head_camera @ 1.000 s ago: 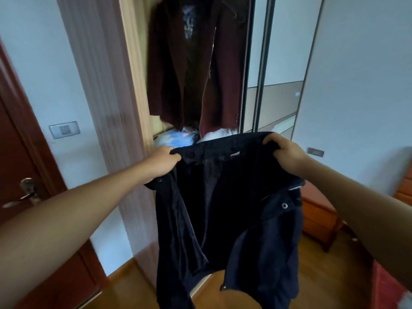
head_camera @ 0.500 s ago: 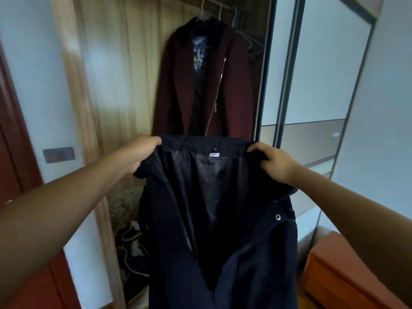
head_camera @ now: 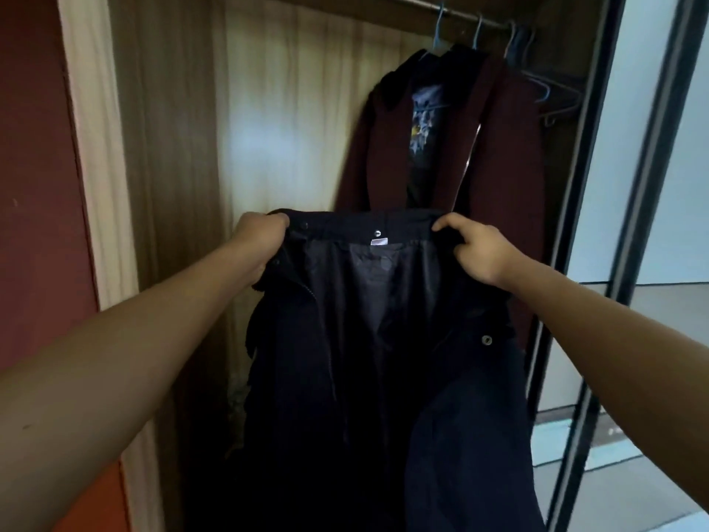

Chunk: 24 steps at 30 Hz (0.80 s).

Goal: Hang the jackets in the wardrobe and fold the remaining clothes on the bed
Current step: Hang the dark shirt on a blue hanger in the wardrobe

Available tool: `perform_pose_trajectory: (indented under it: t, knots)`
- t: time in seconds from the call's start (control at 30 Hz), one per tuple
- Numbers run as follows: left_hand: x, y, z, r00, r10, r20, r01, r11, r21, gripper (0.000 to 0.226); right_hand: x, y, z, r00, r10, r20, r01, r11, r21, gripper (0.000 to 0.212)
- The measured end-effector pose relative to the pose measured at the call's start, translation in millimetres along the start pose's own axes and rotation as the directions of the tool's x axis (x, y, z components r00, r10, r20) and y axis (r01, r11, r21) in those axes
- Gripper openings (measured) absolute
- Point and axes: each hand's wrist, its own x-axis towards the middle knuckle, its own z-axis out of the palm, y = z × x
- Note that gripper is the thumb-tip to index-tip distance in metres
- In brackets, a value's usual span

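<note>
The limp, weighty dark navy lined jacket [head_camera: 383,359] at centre frame is gripped at its collar corners by the left hand [head_camera: 261,243] and right hand [head_camera: 475,251], best taken there.

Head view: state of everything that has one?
navy jacket: held up by its collar, front open, lining toward the camera, not on a hanger
left hand: grips the collar's left end
right hand: grips the collar's right end
maroon jacket: hanging from the rail, front open
spare hangers: on the rail, empty
sliding door: open
</note>
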Motion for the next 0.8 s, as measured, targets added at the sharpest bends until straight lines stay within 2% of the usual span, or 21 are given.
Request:
perform_pose_trajectory:
  t: [0.1, 0.2, 0.4, 0.5, 0.6, 0.67, 0.8]
  knots:
    - [32.7, 6.0, 10.1, 0.995, 0.06, -0.078, -0.06, 0.998, 0.002, 0.017, 50.0, 6.8, 4.6, 0.998, -0.049, 0.033, 0.052, 0.993, -0.105, 0.056]
    - [68.3, 11.7, 19.1, 0.978, 0.129, -0.163, -0.126, 0.992, 0.024, 0.023, 99.5, 10.5, 8.4, 0.993, -0.103, 0.056, 0.113, 0.968, -0.224, 0.062]
    - [137.6, 12.1, 17.6, 0.94, 0.161, -0.302, -0.155, 0.987, 0.045, 0.026, 196.9, 3.7, 35.5, 0.967, -0.249, -0.052, 0.234, 0.951, -0.204, 0.068]
    - [165.5, -16.3, 15.5, 0.926, 0.146, -0.347, -0.115, 0.987, 0.11, 0.021, 227.7, 16.1, 71.1, 0.951, -0.305, -0.05, 0.292, 0.94, -0.174, 0.069]
    - [184.3, -68.9, 21.6, 0.931, 0.115, -0.347, -0.044, 0.978, 0.205, 0.028, 240.3, 45.0, 128.9, 0.943, -0.331, 0.014, 0.332, 0.94, -0.08, 0.064]
    - [193.5, -111.4, 28.4, 0.95, 0.069, -0.303, 0.02, 0.959, 0.281, 0.03, 240.4, 71.5, 174.0, 0.944, -0.323, 0.071, 0.324, 0.946, -0.005, 0.061]
    - [202.4, -208.8, 46.3, 0.976, -0.134, -0.173, 0.195, 0.89, 0.412, 0.034, 223.2, 128.7, 274.3, 0.937, -0.269, 0.223, 0.257, 0.963, 0.083, 0.061]
